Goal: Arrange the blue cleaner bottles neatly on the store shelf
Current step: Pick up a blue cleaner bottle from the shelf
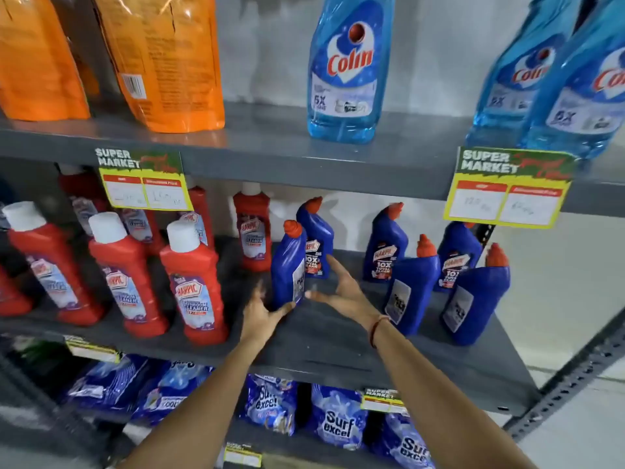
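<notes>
Several dark blue Harpic bottles with orange caps stand on the grey middle shelf. The front left blue bottle stands upright with its back label facing me. My left hand is at its base, fingers spread and touching its lower left side. My right hand is open at its right side, thumb near the label, fingers reaching toward the bottle behind it. Further right stand two back bottles and two front bottles turned label-backward.
Red Harpic bathroom cleaner bottles fill the shelf's left half. Light blue Colin bottles and orange pouches stand on the shelf above. Price tags hang from its edge. Surf Excel packs lie below.
</notes>
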A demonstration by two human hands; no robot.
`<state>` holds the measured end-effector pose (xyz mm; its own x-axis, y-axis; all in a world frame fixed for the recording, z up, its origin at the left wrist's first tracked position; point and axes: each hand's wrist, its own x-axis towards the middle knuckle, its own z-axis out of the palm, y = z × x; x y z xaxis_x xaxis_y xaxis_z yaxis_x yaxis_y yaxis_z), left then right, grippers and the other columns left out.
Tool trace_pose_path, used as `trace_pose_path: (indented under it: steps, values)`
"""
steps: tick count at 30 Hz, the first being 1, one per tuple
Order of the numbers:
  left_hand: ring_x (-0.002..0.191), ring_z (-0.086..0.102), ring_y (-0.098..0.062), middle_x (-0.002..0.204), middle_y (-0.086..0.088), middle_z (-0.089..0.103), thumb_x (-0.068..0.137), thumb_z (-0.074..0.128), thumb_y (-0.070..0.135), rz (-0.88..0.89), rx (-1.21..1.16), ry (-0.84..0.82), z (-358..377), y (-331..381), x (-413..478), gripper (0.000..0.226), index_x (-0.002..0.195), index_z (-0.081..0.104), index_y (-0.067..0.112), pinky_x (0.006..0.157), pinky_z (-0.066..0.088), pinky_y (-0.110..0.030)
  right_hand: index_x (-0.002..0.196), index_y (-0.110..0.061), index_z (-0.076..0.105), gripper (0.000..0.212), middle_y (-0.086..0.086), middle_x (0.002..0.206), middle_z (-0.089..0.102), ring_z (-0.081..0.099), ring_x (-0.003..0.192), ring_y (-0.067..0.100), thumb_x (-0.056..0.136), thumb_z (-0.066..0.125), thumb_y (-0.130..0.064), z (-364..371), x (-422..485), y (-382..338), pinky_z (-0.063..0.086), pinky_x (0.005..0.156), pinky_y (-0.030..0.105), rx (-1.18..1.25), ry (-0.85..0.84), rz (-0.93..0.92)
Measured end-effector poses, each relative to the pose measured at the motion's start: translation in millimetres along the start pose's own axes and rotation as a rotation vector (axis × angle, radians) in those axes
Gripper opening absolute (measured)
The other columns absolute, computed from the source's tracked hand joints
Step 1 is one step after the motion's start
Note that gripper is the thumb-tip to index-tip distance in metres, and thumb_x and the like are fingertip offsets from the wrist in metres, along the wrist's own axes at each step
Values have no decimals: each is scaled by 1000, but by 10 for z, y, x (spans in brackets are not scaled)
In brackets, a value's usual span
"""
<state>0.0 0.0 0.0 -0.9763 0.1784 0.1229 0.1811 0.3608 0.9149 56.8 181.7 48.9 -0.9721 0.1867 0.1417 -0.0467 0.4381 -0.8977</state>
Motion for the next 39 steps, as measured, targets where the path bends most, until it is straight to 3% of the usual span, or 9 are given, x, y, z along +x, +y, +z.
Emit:
trace_pose_path:
  steps: [8,14,18,23,26,30,33,36,39]
  values:
    - [91,65,-31,100,-18,70,63,84,16,-35,-13,-47,208,-135,306,53,106,57,1,78,51,-36,130,-17,46,68,3,131,56,51,123,17,71,80,-8,68,649,-58,40,106,37,60,-302,12]
    - [95,64,-30,104,-14,68,70,79,15,42,-7,-187,80,-150,394,48,112,57,7,81,52,-38,118,-13,50,63,8,112,66,64,105,16,65,83,-2,102,746,-83,51,92,29,101,-304,-30]
    - [108,61,-30,119,-18,63,71,78,16,135,-24,-240,-56,75,418,61,122,47,3,94,49,-45,109,-20,58,62,0,105,71,67,97,11,57,88,-6,23,656,-283,55,80,24,155,-131,-90]
    - [125,47,-24,136,-13,45,53,88,23,137,-197,36,291,374,-7,109,139,23,11,105,39,-38,109,-26,49,73,-11,99,66,64,86,6,49,90,-38,154,386,-687,55,72,20,-36,318,-86]
    - [115,56,-26,125,-15,56,61,70,39,52,-410,76,454,632,-32,80,130,37,15,100,46,-37,112,-22,43,70,-4,92,61,55,74,14,57,80,-46,382,147,-837,54,70,32,-270,502,-75]
    - [95,64,-8,100,-3,67,60,72,29,91,-308,-306,274,446,173,59,114,52,15,83,51,-19,98,-19,44,61,-2,87,59,59,72,21,61,76,-56,357,17,-858,47,66,32,-418,566,-177]
    - [95,65,-20,95,1,72,64,75,2,-82,-408,-613,54,275,270,46,105,62,17,83,56,-31,132,-19,33,92,2,124,55,55,110,17,60,83,-48,105,110,-763,44,98,36,-53,253,-92]
    - [105,64,-22,109,-6,70,68,77,2,-164,-355,-698,-61,307,344,50,113,60,16,88,53,-36,135,-18,37,83,8,121,63,63,108,20,67,84,-19,15,165,-509,49,98,47,247,10,-39]
    - [110,61,-25,115,-13,67,66,81,11,-115,-233,-662,-81,334,381,54,116,59,12,98,48,-42,113,-26,54,62,-2,102,70,69,92,9,61,87,-19,101,227,-308,58,83,33,222,122,-50]
